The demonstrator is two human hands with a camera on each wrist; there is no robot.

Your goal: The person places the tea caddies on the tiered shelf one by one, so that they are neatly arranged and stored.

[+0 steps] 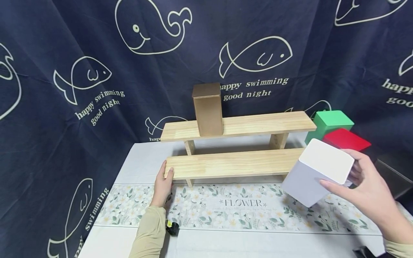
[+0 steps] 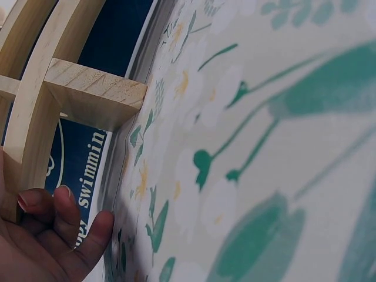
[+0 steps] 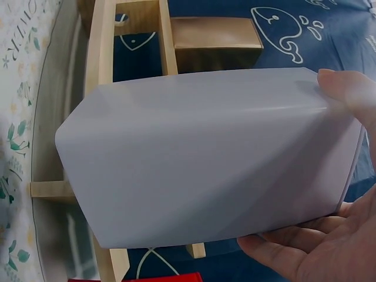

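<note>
A white rectangular box [image 1: 311,175] is held tilted above the table by my right hand [image 1: 371,186], thumb on one side and fingers on the opposite side. In the right wrist view, the box's long smooth side fills the middle. My left hand [image 1: 162,186] holds the left end of the lower board of a two-tier wooden shelf [image 1: 232,163], its thumb on the board's top. The left wrist view shows curled fingers [image 2: 64,217] beside that board. A brown box [image 1: 209,114] stands upright on the upper board, left of its middle.
Behind the right hand stand a green box [image 1: 332,123], a red box [image 1: 346,139] and a dark box [image 1: 393,177]. A flower-printed runner [image 1: 245,218] crosses the white table before the shelf. A navy curtain [image 1: 180,71] with fish drawings hangs behind.
</note>
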